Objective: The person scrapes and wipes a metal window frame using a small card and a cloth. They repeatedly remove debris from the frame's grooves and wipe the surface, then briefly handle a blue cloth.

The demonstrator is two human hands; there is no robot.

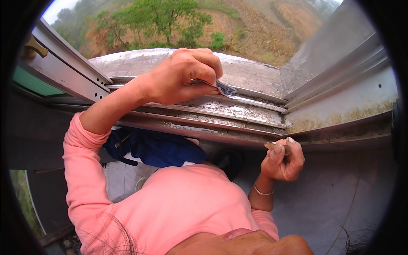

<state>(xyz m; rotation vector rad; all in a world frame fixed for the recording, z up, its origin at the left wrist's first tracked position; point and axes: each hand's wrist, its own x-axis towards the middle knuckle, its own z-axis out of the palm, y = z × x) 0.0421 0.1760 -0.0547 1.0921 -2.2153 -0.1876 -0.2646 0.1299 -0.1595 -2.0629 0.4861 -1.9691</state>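
Observation:
My left hand (pixel 188 75) is raised over the aluminium sliding window track (pixel 229 110). Between its thumb and fingers it pinches a thin, creased, dark and silvery sheet (pixel 227 89), whose free end hangs at the outer rails. Lower and to the right, my right hand (pixel 283 161) is on the room side of the sill. Its fingertips pinch a small brown flat piece (pixel 270 146); the material cannot be told. Dirt and dark specks lie in the track's channels.
A window sash frame (pixel 70 73) with a brass-coloured latch (pixel 37 47) stands at left. The grimy right jamb (pixel 344 108) rises opposite. Beyond the track is a concrete ledge (pixel 255 73). Below the sill lie dark blue cloth (pixel 159 148) and a dark round container (pixel 227 162).

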